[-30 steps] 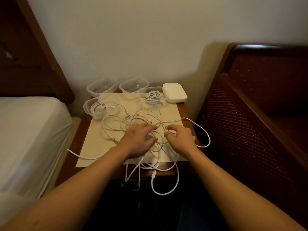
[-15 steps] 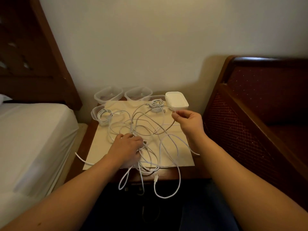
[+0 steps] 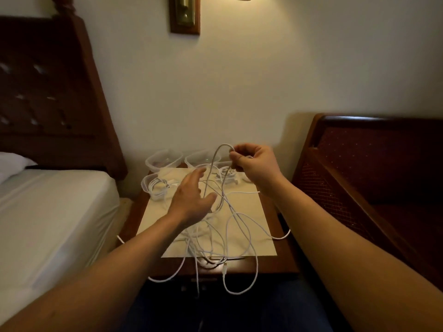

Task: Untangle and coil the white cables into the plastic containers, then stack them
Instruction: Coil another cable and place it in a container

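— While the right hand (image 3: 254,164) is lifted above the nightstand (image 3: 282,262), what does it hold?
— A loop of white cable (image 3: 217,154), pinched between thumb and curled fingers; the strand arches up beside the knuckles and runs down into the tangle.

— And the left hand (image 3: 189,200)?
— Spread, fingers relaxed and straight, hovering over the middle of the tangled white cables (image 3: 215,236). Its thumb lies near a strand, but I cannot tell whether it touches.

— Where does the tangle lie?
— On a cream paper sheet (image 3: 249,207) covering the nightstand top. Several loops hang over the front edge, and one strand trails off the right side.

— The containers?
— Two clear plastic containers (image 3: 164,160) stand at the back by the wall. Another, at the left edge (image 3: 153,186), holds a coiled cable. A further coil (image 3: 227,172) sits behind the right hand; its container is mostly hidden.

— Anything around?
— A bed with a white sheet (image 3: 48,212) on the left, a dark wooden headboard (image 3: 371,164) on the right, a brass wall fitting (image 3: 184,13) above.
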A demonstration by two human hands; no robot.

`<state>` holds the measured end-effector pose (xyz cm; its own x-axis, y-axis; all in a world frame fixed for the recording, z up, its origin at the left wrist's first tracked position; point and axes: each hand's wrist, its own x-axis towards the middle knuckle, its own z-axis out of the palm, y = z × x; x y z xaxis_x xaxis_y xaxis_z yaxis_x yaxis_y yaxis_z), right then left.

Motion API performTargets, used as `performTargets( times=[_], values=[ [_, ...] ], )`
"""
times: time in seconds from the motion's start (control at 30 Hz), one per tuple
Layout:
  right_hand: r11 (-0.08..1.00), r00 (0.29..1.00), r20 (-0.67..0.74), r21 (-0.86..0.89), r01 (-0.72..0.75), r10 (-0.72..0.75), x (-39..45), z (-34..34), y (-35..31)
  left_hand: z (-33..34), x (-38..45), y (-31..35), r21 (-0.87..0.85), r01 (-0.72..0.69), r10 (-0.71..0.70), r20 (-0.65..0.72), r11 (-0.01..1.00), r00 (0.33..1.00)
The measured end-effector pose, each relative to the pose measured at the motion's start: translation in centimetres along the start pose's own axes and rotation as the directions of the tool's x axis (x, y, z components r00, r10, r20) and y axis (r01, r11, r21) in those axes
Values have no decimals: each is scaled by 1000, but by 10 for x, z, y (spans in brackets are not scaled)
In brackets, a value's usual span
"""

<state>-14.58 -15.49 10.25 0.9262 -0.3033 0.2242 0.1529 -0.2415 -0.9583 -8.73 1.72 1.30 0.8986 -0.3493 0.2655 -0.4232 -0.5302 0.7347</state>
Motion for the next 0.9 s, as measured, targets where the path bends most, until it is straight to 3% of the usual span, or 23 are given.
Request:
performTargets(
  times=[0.1,0.2,0.27,0.4,0.5,0.6,0.73,0.8,0.9],
  values=[
    [984,996,-7,152,93,-93,3,11,-31,2,13,30,-61,38,-32,97,997,995],
    [941,983,-57,283,184,-175,4,14,-53,-3,25,46,-112,38,-36,22,993,999],
    [949,982,-96,258,183,-163,2,12,-50,-11,33,52,-203,80,-88,-33,976,996],
    [995,997,-66,-97,40,-47,-11,12,-7,-30,48,63,-507,97,-187,-129,857,974],
    [945,994,87,-325,-32,63,-26,21,29,-46,50,83,-671,54,-237,-185,740,954],
    [822,990,135,-568,44,41,-38,31,64,-57,51,94,-729,24,-243,-197,685,950],
    [538,998,61,-841,55,-7,-54,30,92,-67,51,96,-745,-21,-259,-257,666,931],
    [431,998,31,-903,1,62,-63,29,97,-72,50,95,-741,-19,-265,-264,672,927],
    [374,968,-16,-921,-112,249,-63,29,94,-73,47,93,-747,-5,-268,-244,665,932]
  ],
)
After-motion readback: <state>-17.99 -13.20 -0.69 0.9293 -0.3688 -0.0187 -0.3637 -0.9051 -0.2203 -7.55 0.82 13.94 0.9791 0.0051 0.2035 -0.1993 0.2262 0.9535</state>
